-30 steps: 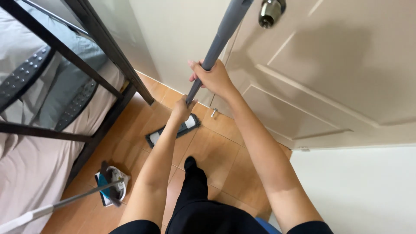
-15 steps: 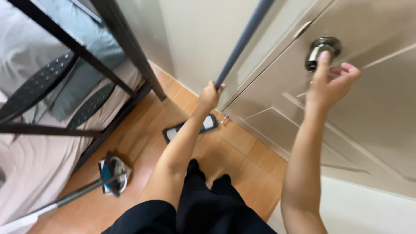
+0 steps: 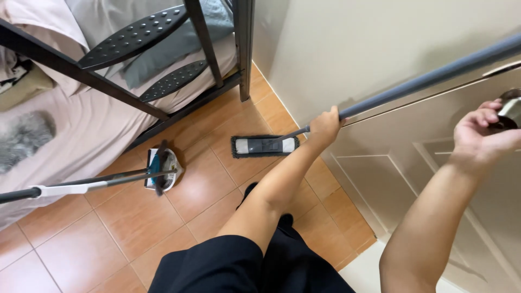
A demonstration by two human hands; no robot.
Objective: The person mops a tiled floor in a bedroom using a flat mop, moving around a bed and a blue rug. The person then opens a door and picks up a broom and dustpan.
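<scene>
Gripping mop pole (image 3: 423, 81) w/ left hand (image 3: 324, 126); doorknob (image 3: 510, 111) half hidden by right hand (image 3: 483, 135).

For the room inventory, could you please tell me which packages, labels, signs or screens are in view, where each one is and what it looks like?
No packages, labels, signs or screens can be made out in this view.
Nearest thing: a white and teal patch on the dustpan on the tiled floor by the bed; too small to tell whether it is a label.
</scene>
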